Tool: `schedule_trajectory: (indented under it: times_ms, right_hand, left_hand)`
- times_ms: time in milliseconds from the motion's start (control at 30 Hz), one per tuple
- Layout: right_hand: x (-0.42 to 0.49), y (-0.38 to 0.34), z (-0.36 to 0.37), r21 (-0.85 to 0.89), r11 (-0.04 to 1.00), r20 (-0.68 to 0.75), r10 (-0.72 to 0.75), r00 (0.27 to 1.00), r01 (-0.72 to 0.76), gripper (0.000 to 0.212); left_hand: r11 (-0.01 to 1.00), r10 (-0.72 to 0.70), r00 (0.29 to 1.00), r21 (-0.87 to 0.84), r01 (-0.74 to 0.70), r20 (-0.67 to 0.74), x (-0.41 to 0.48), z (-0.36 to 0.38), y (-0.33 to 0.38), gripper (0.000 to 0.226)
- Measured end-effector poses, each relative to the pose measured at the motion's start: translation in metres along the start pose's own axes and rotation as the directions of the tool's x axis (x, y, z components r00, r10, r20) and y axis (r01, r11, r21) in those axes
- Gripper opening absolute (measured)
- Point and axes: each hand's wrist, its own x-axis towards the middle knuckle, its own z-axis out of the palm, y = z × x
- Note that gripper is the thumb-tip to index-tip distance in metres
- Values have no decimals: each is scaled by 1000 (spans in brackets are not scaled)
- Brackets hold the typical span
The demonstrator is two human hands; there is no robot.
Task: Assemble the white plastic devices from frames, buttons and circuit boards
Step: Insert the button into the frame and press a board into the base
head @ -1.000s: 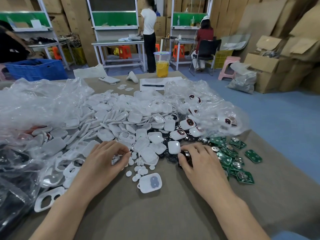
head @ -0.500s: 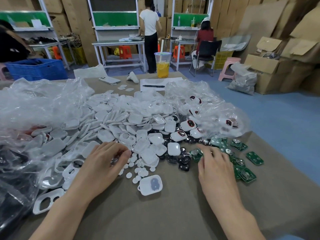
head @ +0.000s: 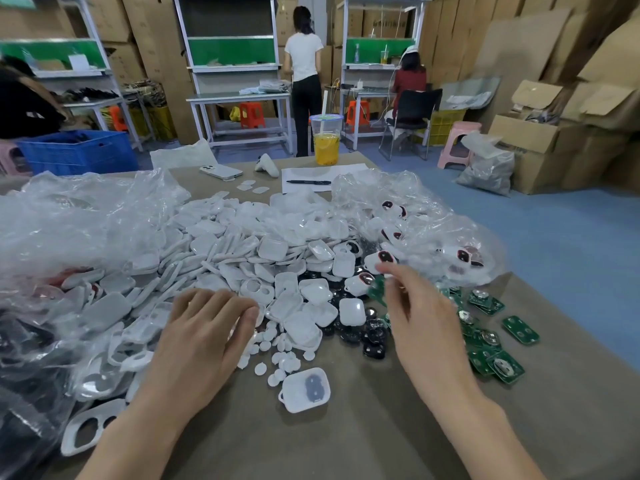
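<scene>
A white shell (head: 304, 389) with a grey button pad inside lies open side up on the table between my hands. My left hand (head: 204, 337) rests palm down on the edge of the heap of white shells (head: 242, 244), its curled fingertips at the small round white buttons (head: 273, 351); what is under them is hidden. My right hand (head: 419, 317) is lifted above the black rubber pads (head: 370, 337) and pinches a green circuit board (head: 375, 291) between thumb and fingers. More circuit boards (head: 491, 362) lie to its right. White frames (head: 90, 431) lie at the lower left.
Clear plastic bags lie at the left (head: 69, 216) and at the right (head: 460, 256), the right one holding finished devices with red buttons. A drink cup (head: 326, 140), a phone (head: 221, 172), paper and a pen (head: 308, 182) sit at the far edge. People work at benches behind.
My right hand moved from the black pads to the circuit boards, took one and lifted it toward the middle. My left hand stayed on the heap.
</scene>
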Motion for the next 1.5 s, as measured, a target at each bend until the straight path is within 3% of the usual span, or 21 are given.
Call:
schedule_trajectory:
  times_ms: [67, 167, 233, 367, 533, 700, 900, 1033, 1300, 1500]
  right_hand:
    - [15, -12, 11, 276, 960, 115, 12, 993, -43, 22]
    - [32, -33, 31, 468, 882, 307, -98, 947, -61, 20]
    - [36, -42, 47, 485, 873, 386, -164, 908, -49, 22]
    - [30, -42, 67, 550, 834, 405, -224, 886, -40, 20]
    - [27, -39, 66, 615, 780, 431, -206, 879, -119, 17]
    - [26, -43, 64, 724, 593, 540, -169, 825, -352, 17]
    - [29, -41, 57, 712, 414, 672, -172, 720, -566, 25]
    - [29, -40, 59, 710, 317, 697, -188, 692, -630, 25]
    - [30, -39, 59, 691, 215, 723, -214, 657, -690, 28]
    - [30, -40, 58, 673, 212, 739, -222, 636, -709, 29]
  left_hand:
    - [999, 30, 997, -31, -32, -76, 0, 1, 8, 31]
    - [915, -206, 978, -359, 183, -27, -2, -7, 21, 25]
    - [836, -302, 953, -477, 271, 12, -3, -11, 24, 27]
    - [766, -381, 924, -547, 337, 37, 0, -7, 25, 24]
    - [519, -470, 870, -751, 409, 149, 9, -3, 30, 6]
    - [345, -535, 814, -822, 453, 225, 12, -5, 28, 15]
    - [110, -468, 805, -880, 462, 364, 6, -2, 17, 27]
    - [73, -437, 823, -898, 434, 362, 7, -2, 15, 36]
    - [74, -425, 826, -895, 440, 371, 7, -5, 16, 39]
    - [103, -416, 828, -885, 453, 376, 7, -6, 17, 29]
